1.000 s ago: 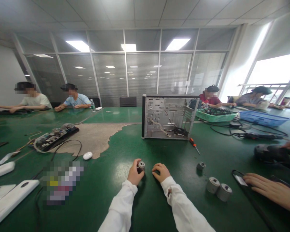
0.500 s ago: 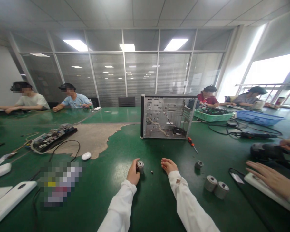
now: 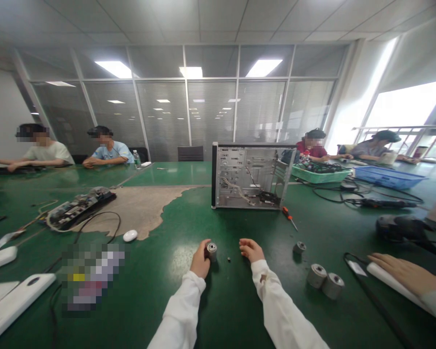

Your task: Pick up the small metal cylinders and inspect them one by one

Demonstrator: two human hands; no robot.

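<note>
My left hand (image 3: 201, 259) is closed round the side of a small metal cylinder (image 3: 212, 252), whose top with a dark centre hole faces up. Just right of it on the green table lies a tiny dark metal piece (image 3: 228, 259), touched by neither hand. My right hand (image 3: 252, 250) hovers to the right of that piece, fingers loosely curled and apart, with nothing visible in them. Farther right stand a smaller metal cylinder (image 3: 299, 248) and two larger metal cylinders, one (image 3: 316, 276) beside the other (image 3: 333, 286).
An open computer case (image 3: 252, 177) stands ahead, a screwdriver (image 3: 289, 218) by its right corner. A co-worker's hand (image 3: 403, 274) rests on a white object at right. Green (image 3: 321, 174) and blue baskets (image 3: 388, 177), cables and a circuit board assembly (image 3: 82, 208) lie around.
My right hand has shifted slightly left, its fingers more bent. My left hand and the cylinder stay nearly in place. The co-worker's nearer hand at right has lowered onto the white object.
</note>
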